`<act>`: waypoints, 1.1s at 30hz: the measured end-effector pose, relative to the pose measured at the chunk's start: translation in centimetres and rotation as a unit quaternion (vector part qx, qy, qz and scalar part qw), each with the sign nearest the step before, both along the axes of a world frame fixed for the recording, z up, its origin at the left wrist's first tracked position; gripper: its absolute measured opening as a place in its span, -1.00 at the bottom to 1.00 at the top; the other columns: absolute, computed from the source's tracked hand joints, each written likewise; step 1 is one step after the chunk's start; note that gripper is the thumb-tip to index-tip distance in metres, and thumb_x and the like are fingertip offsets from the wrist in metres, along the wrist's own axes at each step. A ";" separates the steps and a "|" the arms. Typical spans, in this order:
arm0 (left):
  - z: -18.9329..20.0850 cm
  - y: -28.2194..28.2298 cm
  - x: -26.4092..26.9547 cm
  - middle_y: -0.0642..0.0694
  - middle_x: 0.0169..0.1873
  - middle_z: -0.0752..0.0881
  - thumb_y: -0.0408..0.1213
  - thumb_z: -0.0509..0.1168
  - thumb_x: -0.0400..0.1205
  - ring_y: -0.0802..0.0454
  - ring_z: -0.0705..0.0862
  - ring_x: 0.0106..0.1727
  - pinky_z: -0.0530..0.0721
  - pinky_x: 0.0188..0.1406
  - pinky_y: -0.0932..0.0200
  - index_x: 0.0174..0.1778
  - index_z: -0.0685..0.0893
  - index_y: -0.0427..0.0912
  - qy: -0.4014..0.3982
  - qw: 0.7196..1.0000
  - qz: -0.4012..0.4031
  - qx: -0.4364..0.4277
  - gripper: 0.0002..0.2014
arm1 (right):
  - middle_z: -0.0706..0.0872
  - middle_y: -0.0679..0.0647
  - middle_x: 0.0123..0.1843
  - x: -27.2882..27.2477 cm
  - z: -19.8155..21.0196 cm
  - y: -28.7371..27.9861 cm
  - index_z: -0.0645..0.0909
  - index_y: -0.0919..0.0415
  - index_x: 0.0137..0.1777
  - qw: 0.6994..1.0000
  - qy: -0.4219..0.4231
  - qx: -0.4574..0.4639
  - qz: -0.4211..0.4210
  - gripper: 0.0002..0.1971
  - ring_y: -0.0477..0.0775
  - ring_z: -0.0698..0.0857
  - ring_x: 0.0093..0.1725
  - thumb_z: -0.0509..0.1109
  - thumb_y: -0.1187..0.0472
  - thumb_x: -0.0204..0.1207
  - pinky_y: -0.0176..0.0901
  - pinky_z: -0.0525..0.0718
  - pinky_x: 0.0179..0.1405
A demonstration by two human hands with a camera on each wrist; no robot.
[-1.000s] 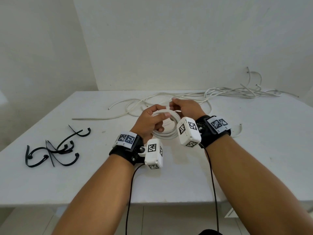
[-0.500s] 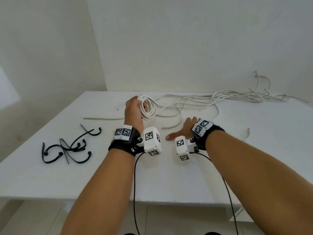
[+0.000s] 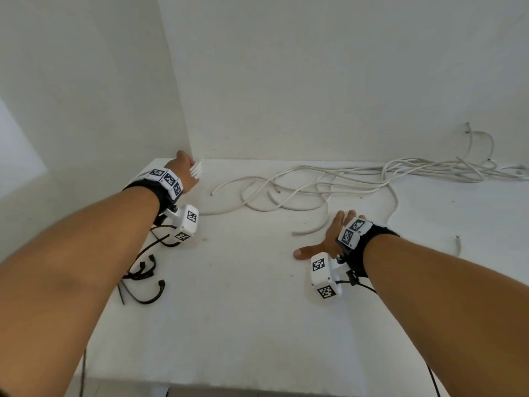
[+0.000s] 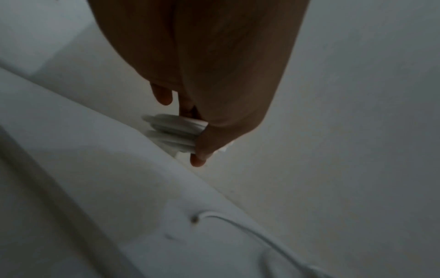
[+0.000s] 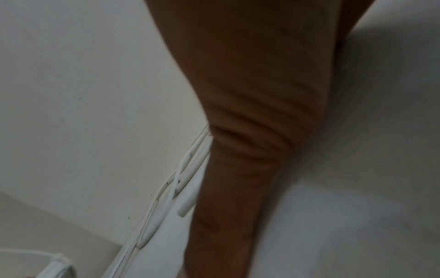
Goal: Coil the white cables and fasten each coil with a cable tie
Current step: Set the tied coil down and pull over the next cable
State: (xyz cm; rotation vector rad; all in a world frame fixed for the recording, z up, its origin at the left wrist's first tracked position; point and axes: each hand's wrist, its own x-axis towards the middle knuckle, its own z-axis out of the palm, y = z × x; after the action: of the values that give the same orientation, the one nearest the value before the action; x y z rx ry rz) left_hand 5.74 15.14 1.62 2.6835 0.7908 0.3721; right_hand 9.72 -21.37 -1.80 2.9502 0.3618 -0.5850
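My left hand [image 3: 185,167] reaches to the far left corner of the white table [image 3: 257,325] and grips a coil of white cable [image 3: 197,169], of which only the edge shows. In the left wrist view the fingers and thumb curl round the coil [image 4: 177,131]. My right hand [image 3: 332,239] lies flat on the table with fingers spread, holding nothing. Loose white cables [image 3: 300,190] sprawl across the back of the table, and in the right wrist view the cables [image 5: 171,191] run beside my thumb. Several black cable ties [image 3: 143,270] lie at the left, partly under my left forearm.
Two white walls meet in the corner right behind my left hand. More tangled white cable [image 3: 458,167] is piled at the far right along the wall. A short cable end [image 3: 458,245] lies right of my right wrist.
My left hand has carried the coil from the table's middle to the far left corner. My right hand let go of it and came to rest flat on the table.
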 end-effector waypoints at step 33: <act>0.3 -2.9 0.3 -0.06 -0.22 0.78 -0.06 0.55 0.47 0.01 0.71 -0.17 0.61 -0.14 0.18 -0.10 0.79 -0.07 0.162 0.974 -0.158 -0.007 -0.80 | -0.24 0.33 0.75 -0.7 -0.1 -0.2 -0.35 0.33 0.71 0.999 0.005 0.031 -0.008 0.59 0.41 -0.18 0.72 0.27 -0.75 -0.03 0.29 -0.10 0.70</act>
State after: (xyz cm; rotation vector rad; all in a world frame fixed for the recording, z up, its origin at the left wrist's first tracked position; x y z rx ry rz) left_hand 6.04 12.26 1.94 2.8304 0.4268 -0.1530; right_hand 9.00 -21.59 -1.95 3.0128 0.3624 -0.6016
